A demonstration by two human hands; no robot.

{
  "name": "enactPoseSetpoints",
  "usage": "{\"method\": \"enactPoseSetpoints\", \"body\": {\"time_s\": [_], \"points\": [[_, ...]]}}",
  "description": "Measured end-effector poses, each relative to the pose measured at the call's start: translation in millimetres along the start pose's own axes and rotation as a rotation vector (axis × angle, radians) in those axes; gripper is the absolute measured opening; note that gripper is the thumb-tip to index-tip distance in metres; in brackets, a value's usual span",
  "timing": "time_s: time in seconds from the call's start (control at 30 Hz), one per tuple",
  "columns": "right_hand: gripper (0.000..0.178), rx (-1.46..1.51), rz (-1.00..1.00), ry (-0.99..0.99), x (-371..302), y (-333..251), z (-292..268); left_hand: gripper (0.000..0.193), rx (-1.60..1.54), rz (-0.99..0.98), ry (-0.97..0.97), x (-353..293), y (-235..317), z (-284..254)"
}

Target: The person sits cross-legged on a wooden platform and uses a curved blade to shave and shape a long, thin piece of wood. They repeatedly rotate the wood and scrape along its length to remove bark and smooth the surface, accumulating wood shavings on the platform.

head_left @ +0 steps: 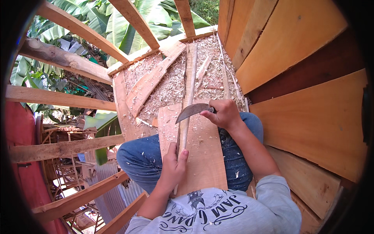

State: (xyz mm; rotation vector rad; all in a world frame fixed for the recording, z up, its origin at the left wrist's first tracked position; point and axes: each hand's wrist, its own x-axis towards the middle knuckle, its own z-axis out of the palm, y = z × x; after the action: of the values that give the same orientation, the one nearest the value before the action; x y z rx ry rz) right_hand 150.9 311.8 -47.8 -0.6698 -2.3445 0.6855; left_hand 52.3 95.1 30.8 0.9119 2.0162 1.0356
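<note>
My left hand (174, 163) is closed around the near end of a long wooden strip (189, 84). The strip lies lengthwise over a flat board (208, 156) across my lap and reaches far out over the shavings. In my right hand (226, 113) is a knife with a curved dark blade (191, 111); its handle is mostly hidden by my fingers. The blade points left and crosses the strip a little beyond the middle of the board. From this view I cannot tell whether the edge touches the wood. Small shavings dot the board and my jeans.
Wood shavings (167, 91) cover the floor ahead, with a wide plank (154, 80) and thinner sticks (226, 82) on them. Wooden rails (62, 97) stand at the left, with banana leaves (132, 29) beyond. A plank wall (311, 121) rises close to my right arm.
</note>
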Motion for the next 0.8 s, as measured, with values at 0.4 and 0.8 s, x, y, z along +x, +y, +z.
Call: {"method": "enactPoseSetpoints", "body": {"time_s": [0.4, 0.8], "points": [[0.071, -0.006, 0.180, 0.010, -1.2, 9.5, 1.5, 0.027, 0.006, -0.063, -0.048, -16.0, -4.8, 5.3], [0.066, 0.152, 0.539, 0.231, 13.3, 34.0, -20.8, 0.025, -0.341, -0.173, -0.221, -52.3, -13.8, 2.6]]}}
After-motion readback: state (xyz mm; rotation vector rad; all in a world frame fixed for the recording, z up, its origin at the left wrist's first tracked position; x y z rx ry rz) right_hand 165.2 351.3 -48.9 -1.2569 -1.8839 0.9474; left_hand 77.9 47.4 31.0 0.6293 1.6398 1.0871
